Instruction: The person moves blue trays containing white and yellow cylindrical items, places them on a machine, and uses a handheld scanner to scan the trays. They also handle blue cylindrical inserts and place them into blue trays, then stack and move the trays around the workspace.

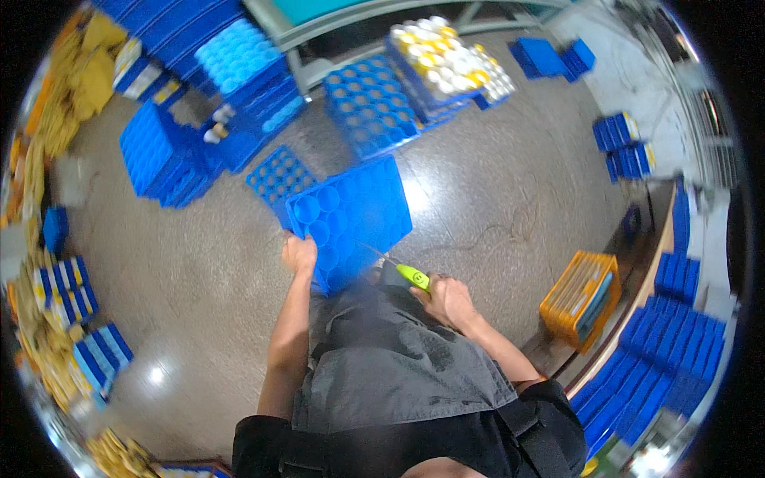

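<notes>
My left hand (299,253) is closed on the left edge of a blue plastic tray (362,209) with round pockets, held tilted in front of my lap. The fingers behind the tray's edge are hidden. In my right hand (448,303) is a thin-shafted tool with a yellow-green handle (413,276), its fingers wrapped round the handle's end. The slim metal shaft points up and left, over the tray's lower part. Whether its tip touches the tray I cannot tell. A grey apron (398,358) covers my lap below.
A smaller blue pocketed tray (280,174) lies just beyond. Blue crates with round cups (370,107) and with white and yellow pieces (442,60) stand farther off. Blue trays are stacked left (155,151). An orange crate (579,299) stands right, near a table loaded with blue boxes (669,342).
</notes>
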{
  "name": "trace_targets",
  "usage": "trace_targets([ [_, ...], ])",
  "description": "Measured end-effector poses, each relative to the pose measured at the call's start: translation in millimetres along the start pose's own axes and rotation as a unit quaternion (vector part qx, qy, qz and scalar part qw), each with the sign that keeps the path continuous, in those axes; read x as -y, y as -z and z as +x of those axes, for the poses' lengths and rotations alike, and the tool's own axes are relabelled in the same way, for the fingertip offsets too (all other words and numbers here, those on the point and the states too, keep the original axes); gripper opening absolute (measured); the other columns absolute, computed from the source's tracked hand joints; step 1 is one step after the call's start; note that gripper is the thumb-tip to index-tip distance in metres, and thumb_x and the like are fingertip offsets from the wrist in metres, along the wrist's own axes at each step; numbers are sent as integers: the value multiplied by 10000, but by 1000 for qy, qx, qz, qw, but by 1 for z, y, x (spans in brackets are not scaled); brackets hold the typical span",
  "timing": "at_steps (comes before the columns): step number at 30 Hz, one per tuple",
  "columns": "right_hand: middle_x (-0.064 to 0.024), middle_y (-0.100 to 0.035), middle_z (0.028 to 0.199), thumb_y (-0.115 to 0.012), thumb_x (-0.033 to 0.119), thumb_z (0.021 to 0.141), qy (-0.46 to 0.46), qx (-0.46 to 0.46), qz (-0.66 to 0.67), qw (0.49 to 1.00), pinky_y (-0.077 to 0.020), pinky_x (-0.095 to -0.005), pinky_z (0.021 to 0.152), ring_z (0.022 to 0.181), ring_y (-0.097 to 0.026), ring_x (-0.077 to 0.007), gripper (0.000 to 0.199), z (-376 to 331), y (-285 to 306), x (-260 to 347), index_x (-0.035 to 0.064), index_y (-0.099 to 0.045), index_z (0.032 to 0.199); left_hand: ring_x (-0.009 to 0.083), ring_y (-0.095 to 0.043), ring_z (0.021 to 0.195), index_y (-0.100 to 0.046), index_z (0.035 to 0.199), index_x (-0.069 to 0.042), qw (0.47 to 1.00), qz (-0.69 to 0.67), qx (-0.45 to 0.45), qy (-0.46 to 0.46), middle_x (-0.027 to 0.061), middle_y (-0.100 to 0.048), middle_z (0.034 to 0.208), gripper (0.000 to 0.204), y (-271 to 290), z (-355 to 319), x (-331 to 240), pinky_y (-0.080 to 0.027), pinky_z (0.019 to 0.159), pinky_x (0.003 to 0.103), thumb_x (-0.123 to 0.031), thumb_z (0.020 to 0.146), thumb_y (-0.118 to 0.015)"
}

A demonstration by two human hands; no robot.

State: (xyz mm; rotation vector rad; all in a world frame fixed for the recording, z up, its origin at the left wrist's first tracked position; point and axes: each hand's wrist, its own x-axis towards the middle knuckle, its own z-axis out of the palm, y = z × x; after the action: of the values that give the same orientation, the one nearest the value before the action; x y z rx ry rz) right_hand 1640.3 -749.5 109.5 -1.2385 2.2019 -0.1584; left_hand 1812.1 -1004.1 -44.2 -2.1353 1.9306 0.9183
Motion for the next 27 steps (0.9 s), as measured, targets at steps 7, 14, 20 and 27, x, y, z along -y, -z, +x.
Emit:
trace_targets([
  [7, -264, -672, 755, -648, 336, 895, -221, -72, 23, 972, -551, -485, 661, 737, -685, -419, 367, -105, 0, -129, -31, -666, 890, 443, -591, 1145, -435, 1412, 44, 982, 43, 43, -176, 289, -625, 1217, 687, -46, -39, -80, -448, 998, 479, -279, 855, -675],
  [14, -275, -681, 830, -644, 360, 889, -336, -137, 63, 930, -545, -486, 751, 814, -682, -423, 391, -137, -12, -206, -28, -671, 926, 438, -609, 1120, -618, 1231, 11, 954, 17, 76, -290, 247, -665, 1176, 495, -35, -38, -121, -453, 974, 468, -246, 819, -712],
  [20, -267, -681, 832, -656, 389, 893, -313, -105, 62, 942, -539, -493, 751, 824, -680, -433, 434, -128, 5, -218, -43, -669, 928, 433, -615, 1111, -625, 1224, 10, 945, 19, 77, -317, 250, -670, 1163, 498, -13, -43, -149, -455, 973, 468, -258, 814, -713],
  [27, -261, -686, 824, -630, 443, 912, -223, -40, 28, 974, -538, -497, 751, 842, -679, -434, 464, -118, 31, -201, -18, -672, 947, 439, -609, 1118, -550, 1315, 13, 954, 44, 27, -295, 267, -655, 1179, 595, 7, -46, -152, -460, 975, 471, -273, 813, -693],
])
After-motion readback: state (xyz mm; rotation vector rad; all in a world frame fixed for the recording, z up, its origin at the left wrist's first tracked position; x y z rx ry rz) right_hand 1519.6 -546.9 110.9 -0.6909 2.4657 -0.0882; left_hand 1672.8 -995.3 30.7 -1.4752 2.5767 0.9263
